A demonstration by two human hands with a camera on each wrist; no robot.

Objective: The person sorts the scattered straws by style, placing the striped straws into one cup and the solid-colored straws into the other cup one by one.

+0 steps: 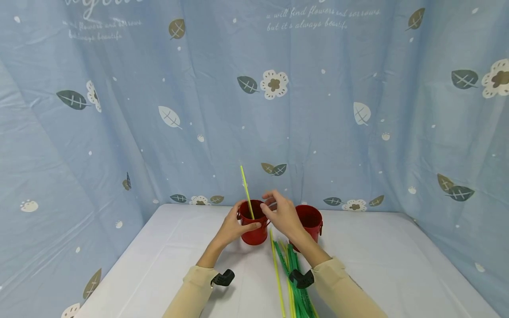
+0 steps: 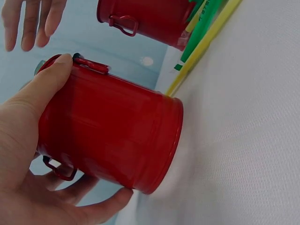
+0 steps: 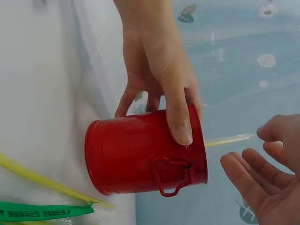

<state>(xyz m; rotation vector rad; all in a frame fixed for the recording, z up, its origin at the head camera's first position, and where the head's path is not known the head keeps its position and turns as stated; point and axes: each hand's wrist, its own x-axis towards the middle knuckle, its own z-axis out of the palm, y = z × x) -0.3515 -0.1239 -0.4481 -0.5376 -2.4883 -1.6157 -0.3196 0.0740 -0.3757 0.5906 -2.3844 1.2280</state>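
A small red metal bucket (image 1: 254, 234) with side handles stands on the table, and my left hand (image 1: 233, 226) grips it with the thumb over the near rim and the fingers round the far side. One thin yellow stick (image 1: 246, 187), in a clear wrapper, leans inside that bucket and pokes up out of it. My right hand (image 1: 281, 215) hovers beside the bucket's mouth, fingers loosely bent and holding nothing. In the right wrist view the right hand's fingers (image 3: 253, 173) are apart from both the stick and the rim.
A second red bucket (image 1: 309, 218) stands to the right, partly behind my right forearm. Several green wrapped strips (image 1: 296, 282) and yellow sticks (image 1: 278, 274) lie on the white table (image 1: 167, 251) between my arms. A blue patterned curtain (image 1: 222, 110) hangs behind the table.
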